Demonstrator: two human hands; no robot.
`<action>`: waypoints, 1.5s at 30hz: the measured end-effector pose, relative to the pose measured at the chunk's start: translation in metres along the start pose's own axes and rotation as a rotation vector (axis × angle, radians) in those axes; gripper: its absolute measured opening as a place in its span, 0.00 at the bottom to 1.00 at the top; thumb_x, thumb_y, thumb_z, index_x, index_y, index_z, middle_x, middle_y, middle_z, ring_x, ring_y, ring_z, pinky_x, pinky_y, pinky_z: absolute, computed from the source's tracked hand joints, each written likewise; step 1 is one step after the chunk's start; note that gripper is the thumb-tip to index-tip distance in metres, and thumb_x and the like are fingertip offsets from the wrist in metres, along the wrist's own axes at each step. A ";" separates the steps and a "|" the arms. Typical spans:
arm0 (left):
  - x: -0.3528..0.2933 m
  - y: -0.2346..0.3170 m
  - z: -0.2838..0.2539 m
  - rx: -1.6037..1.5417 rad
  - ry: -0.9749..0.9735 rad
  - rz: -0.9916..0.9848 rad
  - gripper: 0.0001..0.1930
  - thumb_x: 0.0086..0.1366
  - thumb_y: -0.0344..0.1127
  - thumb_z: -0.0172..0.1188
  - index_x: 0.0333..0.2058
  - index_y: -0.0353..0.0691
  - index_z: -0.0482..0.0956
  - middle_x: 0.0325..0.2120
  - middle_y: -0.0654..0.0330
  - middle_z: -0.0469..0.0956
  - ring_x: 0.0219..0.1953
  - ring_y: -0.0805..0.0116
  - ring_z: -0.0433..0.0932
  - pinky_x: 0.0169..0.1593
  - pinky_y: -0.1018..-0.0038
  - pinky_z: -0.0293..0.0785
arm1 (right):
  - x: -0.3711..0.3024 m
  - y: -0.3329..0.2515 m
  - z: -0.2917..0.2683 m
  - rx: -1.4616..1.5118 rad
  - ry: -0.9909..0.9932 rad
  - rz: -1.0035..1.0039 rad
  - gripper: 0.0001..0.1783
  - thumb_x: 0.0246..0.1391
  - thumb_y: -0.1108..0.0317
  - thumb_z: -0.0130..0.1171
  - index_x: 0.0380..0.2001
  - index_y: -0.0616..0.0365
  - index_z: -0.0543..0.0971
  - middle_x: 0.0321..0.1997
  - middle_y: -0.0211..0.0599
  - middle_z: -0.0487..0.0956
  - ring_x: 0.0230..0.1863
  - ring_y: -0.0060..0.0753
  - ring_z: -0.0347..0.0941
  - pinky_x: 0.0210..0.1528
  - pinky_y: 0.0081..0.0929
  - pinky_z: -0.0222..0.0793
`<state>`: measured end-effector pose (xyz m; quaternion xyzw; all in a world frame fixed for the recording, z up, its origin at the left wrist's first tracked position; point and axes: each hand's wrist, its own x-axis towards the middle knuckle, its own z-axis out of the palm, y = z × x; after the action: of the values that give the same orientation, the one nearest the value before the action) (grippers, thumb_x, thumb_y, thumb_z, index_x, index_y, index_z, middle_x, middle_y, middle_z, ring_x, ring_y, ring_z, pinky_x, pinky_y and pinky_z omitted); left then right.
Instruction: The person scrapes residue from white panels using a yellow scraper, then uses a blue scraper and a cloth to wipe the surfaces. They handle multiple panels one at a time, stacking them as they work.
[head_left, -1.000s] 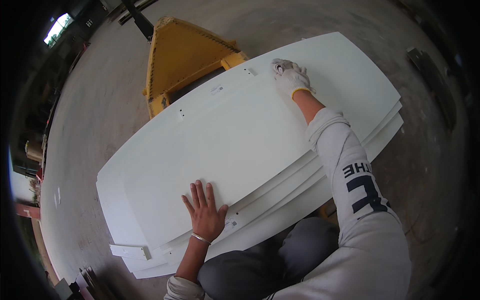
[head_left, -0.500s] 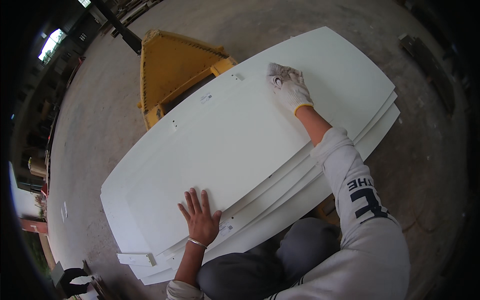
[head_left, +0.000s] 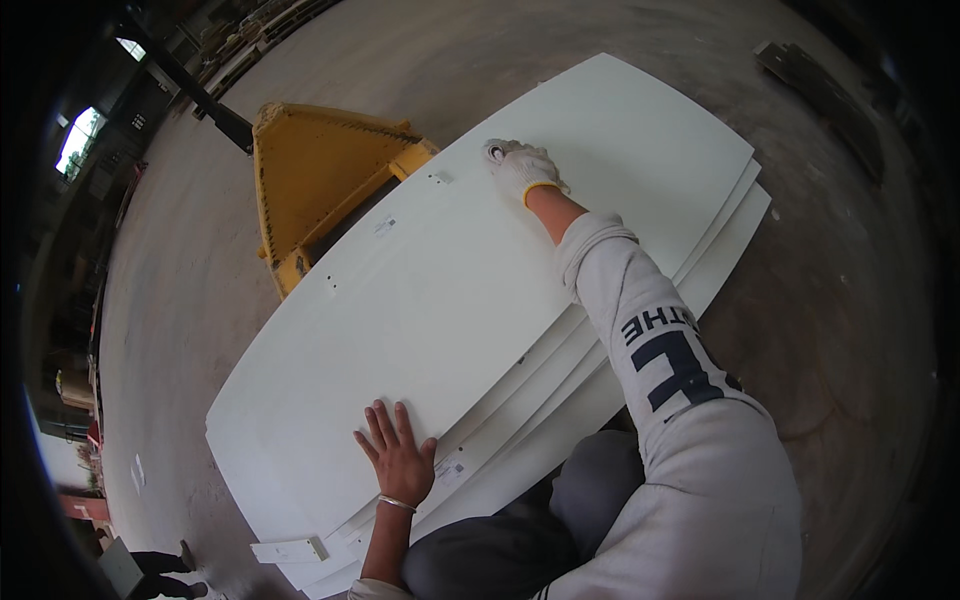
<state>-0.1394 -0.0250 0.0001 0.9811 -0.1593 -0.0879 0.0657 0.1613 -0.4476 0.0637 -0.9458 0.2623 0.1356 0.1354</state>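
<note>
A stack of large white panels (head_left: 470,300) with curved edges lies in front of me, the top one spread wide. My left hand (head_left: 402,460), bare and with a bracelet at the wrist, rests flat on its near edge, fingers spread. In a white knit glove with a yellow cuff, my right hand (head_left: 525,170) presses on the top panel near its far edge. Its fingers are curled, and a greyish bit shows at their tips, too unclear to name. Small holes and a small label (head_left: 384,226) mark the panel's far side.
Beyond the stack stands a yellow pallet jack (head_left: 325,165) with a dark handle. A small white strip (head_left: 288,551) lies at the stack's near left corner. Another person's legs (head_left: 165,575) show at the lower left. Dark boards (head_left: 815,95) lie on the floor at far right.
My gloved right hand has slid left over the top panel toward its far edge. My left hand stays flat at the near edge. The view has shifted slightly; a person's legs at lower left have moved.
</note>
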 end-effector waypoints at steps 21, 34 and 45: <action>-0.008 -0.015 -0.001 0.081 -0.018 0.023 0.44 0.73 0.48 0.56 0.78 0.34 0.46 0.79 0.36 0.37 0.81 0.35 0.32 0.76 0.33 0.25 | -0.171 0.150 0.120 0.440 0.495 -0.674 0.27 0.60 0.59 0.63 0.61 0.54 0.80 0.71 0.46 0.74 0.76 0.48 0.64 0.83 0.49 0.45; -0.002 -0.009 -0.003 0.020 -0.063 -0.003 0.43 0.74 0.48 0.56 0.78 0.38 0.46 0.80 0.40 0.34 0.82 0.39 0.30 0.76 0.33 0.24 | -0.144 0.159 0.122 0.656 0.472 -0.104 0.34 0.63 0.55 0.62 0.71 0.50 0.72 0.80 0.39 0.63 0.82 0.50 0.51 0.82 0.47 0.48; -0.004 -0.012 -0.006 0.034 -0.078 -0.017 0.43 0.75 0.54 0.54 0.79 0.40 0.46 0.79 0.38 0.35 0.81 0.38 0.30 0.75 0.31 0.25 | -0.117 0.171 0.119 0.333 0.582 -0.180 0.37 0.59 0.58 0.66 0.70 0.58 0.71 0.77 0.57 0.64 0.79 0.63 0.55 0.80 0.48 0.54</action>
<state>-0.1388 -0.0119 0.0044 0.9792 -0.1549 -0.1239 0.0420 -0.0485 -0.4957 -0.0399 -0.9291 0.2237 -0.1968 0.2190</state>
